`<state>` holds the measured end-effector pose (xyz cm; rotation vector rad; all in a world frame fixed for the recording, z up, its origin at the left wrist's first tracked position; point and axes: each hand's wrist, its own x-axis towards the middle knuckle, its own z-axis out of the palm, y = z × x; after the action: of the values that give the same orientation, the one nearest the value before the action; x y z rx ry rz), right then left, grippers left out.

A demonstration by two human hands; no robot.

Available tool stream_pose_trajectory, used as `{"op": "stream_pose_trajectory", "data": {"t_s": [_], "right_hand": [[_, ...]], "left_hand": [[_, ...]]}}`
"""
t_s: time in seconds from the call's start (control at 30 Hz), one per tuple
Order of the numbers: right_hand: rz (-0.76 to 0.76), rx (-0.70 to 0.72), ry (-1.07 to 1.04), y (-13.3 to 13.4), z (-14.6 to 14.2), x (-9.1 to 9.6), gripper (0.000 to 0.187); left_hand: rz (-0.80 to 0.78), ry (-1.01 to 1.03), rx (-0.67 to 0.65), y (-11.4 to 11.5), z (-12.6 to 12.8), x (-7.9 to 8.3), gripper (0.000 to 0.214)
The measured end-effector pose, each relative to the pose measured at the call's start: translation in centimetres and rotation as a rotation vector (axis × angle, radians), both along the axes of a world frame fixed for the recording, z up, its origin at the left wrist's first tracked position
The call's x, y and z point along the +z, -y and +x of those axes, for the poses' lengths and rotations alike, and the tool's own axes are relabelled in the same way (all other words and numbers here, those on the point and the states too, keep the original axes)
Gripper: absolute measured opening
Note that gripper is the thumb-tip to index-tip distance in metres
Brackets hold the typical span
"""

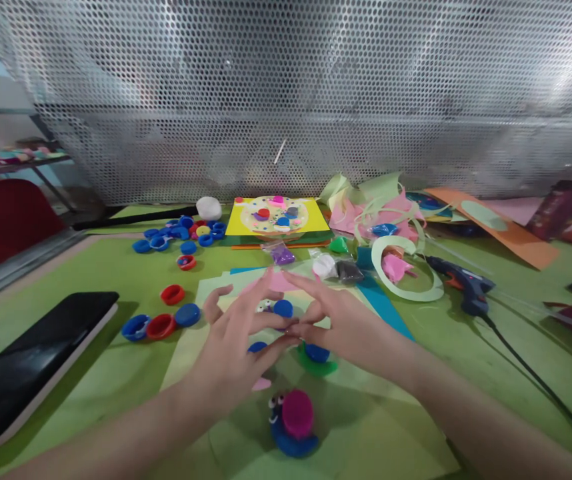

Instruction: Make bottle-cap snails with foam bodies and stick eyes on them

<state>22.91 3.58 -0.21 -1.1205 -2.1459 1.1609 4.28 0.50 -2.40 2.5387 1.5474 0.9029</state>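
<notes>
My left hand [239, 337] and my right hand [343, 320] meet over the pale paper sheets [366, 427]. Thumb and forefinger of each are drawn together, and the fingertips touch; anything pinched between them is too small to make out. Just behind the fingertips is a clay snail with eyes and a blue bottle cap [283, 309], partly covered by my fingers. Under my right hand another blue cap [317, 352] rests on a green clay body [323, 365]. A further blue cap [257, 347] shows behind my left fingers. Nearer me lies a blue clay snail [293, 443] with a magenta cap shell [298, 413].
Blue and red caps [161, 327] lie at left beside a long black case [41, 353]. A decorated yellow card [236, 217], bagged clay [282, 254] and paper scraps [366, 213] stand behind. At right is a glue gun [466, 283] with its cord; a perforated metal panel [286, 100] closes the back.
</notes>
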Motion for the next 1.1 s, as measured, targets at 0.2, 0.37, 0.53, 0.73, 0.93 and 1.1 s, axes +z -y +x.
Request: {"op": "stream_pose_trajectory", "data": {"t_s": [0.2, 0.37, 0.53, 0.73, 0.93, 1.1], "right_hand": [[0.062, -0.149, 0.059, -0.9, 0.4, 0.5, 0.054], [0.141, -0.259, 0.069, -2.4, 1.3, 0.0, 0.047], [0.194, -0.282, 0.103, -2.6, 1.4, -0.6, 0.042], [0.224, -0.299, 0.15, -2.6, 1.4, -0.7, 0.04], [0.244, -0.304, 0.207, -2.6, 1.5, -0.7, 0.039], [0.264, -0.3, 0.241, -2.4, 1.4, -0.6, 0.039]], "left_hand": [[-0.189, 0.055, -0.049, -0.5, 0.1, 0.4, 0.06], [-0.266, -0.003, -0.138, -1.9, 0.6, 0.4, 0.059], [-0.279, -0.012, -0.231, -2.7, 1.1, 0.4, 0.045], [-0.313, 0.0, -0.268, -2.2, 0.4, -0.8, 0.055], [-0.242, -0.079, -0.364, -2.6, 0.4, -1.3, 0.056], [-0.221, -0.099, -0.346, -2.8, 1.0, -0.8, 0.053]]}}
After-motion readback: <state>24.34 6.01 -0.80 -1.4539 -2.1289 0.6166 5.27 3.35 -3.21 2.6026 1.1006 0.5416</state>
